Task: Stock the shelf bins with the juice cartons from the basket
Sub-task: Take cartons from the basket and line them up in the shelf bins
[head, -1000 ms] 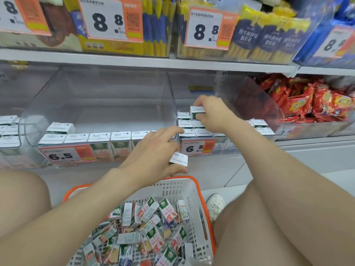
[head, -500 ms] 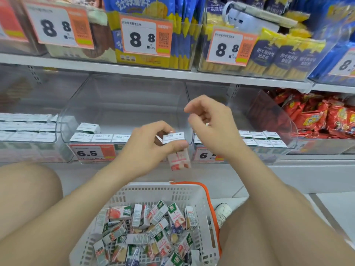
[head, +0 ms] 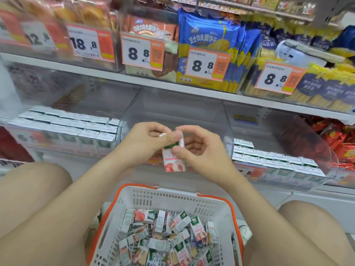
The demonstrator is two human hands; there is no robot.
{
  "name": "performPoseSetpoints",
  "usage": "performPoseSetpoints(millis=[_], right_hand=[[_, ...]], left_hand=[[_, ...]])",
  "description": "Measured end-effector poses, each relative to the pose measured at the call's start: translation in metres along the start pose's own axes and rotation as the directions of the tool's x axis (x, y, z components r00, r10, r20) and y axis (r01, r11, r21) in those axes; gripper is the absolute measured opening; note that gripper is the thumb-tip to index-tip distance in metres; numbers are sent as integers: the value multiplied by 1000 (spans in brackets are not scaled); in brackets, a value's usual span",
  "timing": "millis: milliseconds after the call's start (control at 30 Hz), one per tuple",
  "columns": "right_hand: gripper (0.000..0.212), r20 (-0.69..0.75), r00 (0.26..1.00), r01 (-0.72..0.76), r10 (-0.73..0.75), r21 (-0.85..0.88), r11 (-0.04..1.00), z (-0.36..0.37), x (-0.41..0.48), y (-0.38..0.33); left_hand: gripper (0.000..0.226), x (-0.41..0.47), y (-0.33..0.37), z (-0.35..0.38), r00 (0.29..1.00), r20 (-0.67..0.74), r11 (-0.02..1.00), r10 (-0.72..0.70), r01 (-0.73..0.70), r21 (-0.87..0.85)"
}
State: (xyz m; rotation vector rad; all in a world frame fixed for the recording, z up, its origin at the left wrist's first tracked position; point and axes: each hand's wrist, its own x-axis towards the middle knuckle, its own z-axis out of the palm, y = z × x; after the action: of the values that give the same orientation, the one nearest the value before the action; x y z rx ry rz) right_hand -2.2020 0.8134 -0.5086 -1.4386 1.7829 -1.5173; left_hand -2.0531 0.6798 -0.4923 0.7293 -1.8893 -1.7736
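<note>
A shop: at 12 o'clock, shelves (head: 172,86) of packaged snacks (head: 209,33) behind 8.8 price tags (head: 206,63); at 6 o'clock, a shopping basket (head: 146,196).

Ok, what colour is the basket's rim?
Orange rim around a white basket; it shows best in the head view.

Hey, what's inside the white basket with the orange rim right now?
A jumbled pile of small juice cartons lies in the basket, tipped every way. The basket's floor and any cartons beneath the top layer are covered.
</note>
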Motion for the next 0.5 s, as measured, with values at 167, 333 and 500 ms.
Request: performPoseSetpoints(millis=[167, 333, 500], right_hand=[[36, 0, 999, 49, -49, -91, 995, 53, 24, -18], [26, -89, 991, 88, -102, -147, 985, 111, 68, -35], [33, -46, 982, 171, -181, -172, 970, 182, 121, -37]], left_hand=[[53, -9, 5, -49, 995, -91, 996, 37, -30, 82], [42, -3, 10, -116, 967, -247, 997, 56, -39, 73], [34, 13, -36, -206, 845, -491, 672, 213, 239, 701]])
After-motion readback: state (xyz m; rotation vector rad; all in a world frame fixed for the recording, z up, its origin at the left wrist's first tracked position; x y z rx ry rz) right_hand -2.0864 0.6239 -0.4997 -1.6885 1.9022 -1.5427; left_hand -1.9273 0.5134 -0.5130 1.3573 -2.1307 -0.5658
